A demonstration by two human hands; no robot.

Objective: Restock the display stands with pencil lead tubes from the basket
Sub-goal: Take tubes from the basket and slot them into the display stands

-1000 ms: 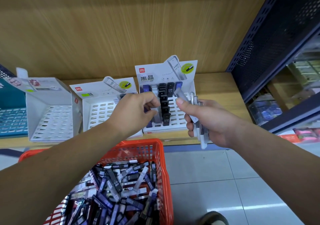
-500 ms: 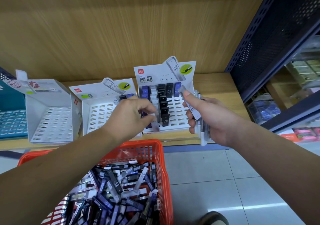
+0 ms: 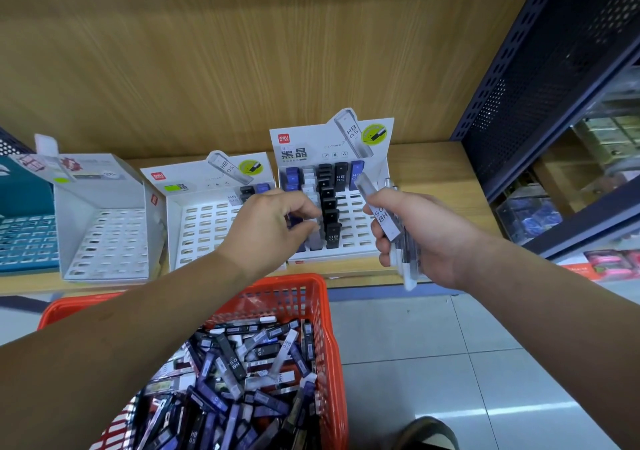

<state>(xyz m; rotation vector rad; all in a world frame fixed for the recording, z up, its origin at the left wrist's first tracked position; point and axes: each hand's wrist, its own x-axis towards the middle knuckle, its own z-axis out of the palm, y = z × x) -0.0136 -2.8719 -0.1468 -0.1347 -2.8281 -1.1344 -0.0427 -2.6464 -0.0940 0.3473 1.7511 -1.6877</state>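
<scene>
My left hand (image 3: 273, 221) reaches over the right display stand (image 3: 367, 238) and pinches the top of a grey lead tube (image 3: 314, 240) at the front of its grey column. That stand holds columns of blue, grey and black tubes. My right hand (image 3: 426, 238) grips a bundle of clear lead tubes (image 3: 403, 259), with the thumb on one tube raised above the rest. The middle display stand (image 3: 204, 231) holds only a few tubes at its back. The left display stand (image 3: 104, 238) shows bare slots. Below, the red basket (image 3: 323, 314) is full of loose lead tubes (image 3: 235, 380).
The stands sit on a wooden shelf (image 3: 433, 169) with a wood back panel. A teal slotted tray (image 3: 24, 242) is at far left. A dark blue perforated shelf upright (image 3: 554, 69) stands at right, with stocked shelves behind it. Tiled floor and a shoe (image 3: 429, 432) are below.
My left hand has brought the grey tube down into the front of the grey column. My right hand has stayed nearly still with its bundle.
</scene>
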